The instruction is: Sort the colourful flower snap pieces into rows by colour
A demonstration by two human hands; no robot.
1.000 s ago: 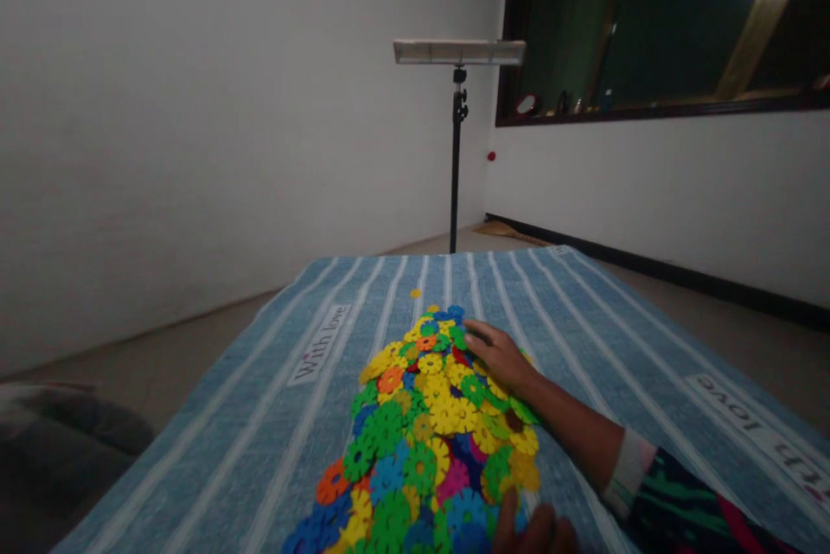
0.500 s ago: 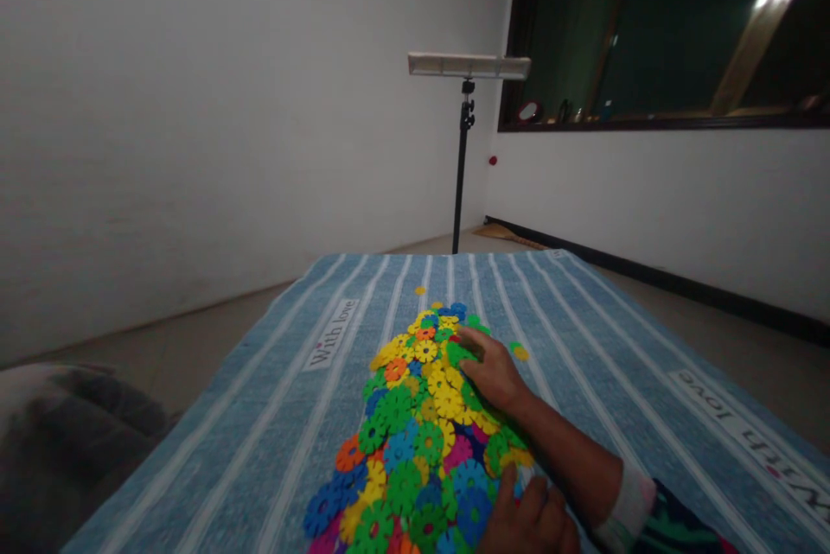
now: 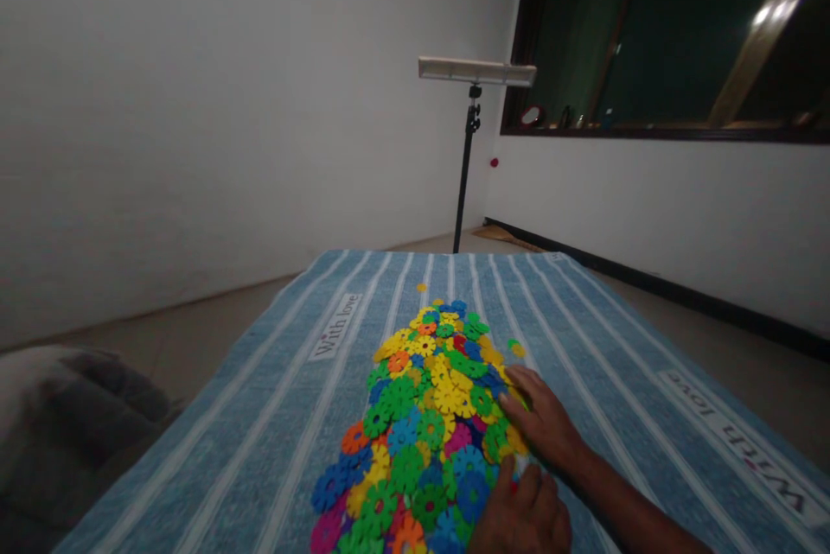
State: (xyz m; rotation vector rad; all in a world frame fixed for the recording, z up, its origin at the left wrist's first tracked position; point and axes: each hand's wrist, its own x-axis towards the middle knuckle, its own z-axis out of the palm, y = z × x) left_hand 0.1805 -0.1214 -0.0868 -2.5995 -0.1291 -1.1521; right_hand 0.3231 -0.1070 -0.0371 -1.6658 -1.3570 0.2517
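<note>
A long heap of flower-shaped plastic discs [image 3: 405,398] in green, yellow, blue, orange, pink and red lies on the striped cloth. At the heap's right edge is my right hand [image 3: 541,416], its fingers stretched out and apart, touching or just over yellow and blue discs; nothing shows in its grasp. Lower down, at the bottom of the view, my left hand [image 3: 522,515] has its fingers curled in beside the near right side of the heap. A sliver of a red disc [image 3: 514,487] shows between those fingers; most of it is hidden.
Blue-and-white striped cloth [image 3: 259,398] covers the table. A few stray discs [image 3: 516,348] lie right of the heap, and a yellow one [image 3: 421,287] beyond it. A black stand [image 3: 463,174] with a flat panel rises behind the table. Grey fabric [image 3: 78,424] is at left.
My right hand has drawn back from the upper part of the heap towards me and to the right, uncovering red, green and blue discs. My left hand stays in about the same place.
</note>
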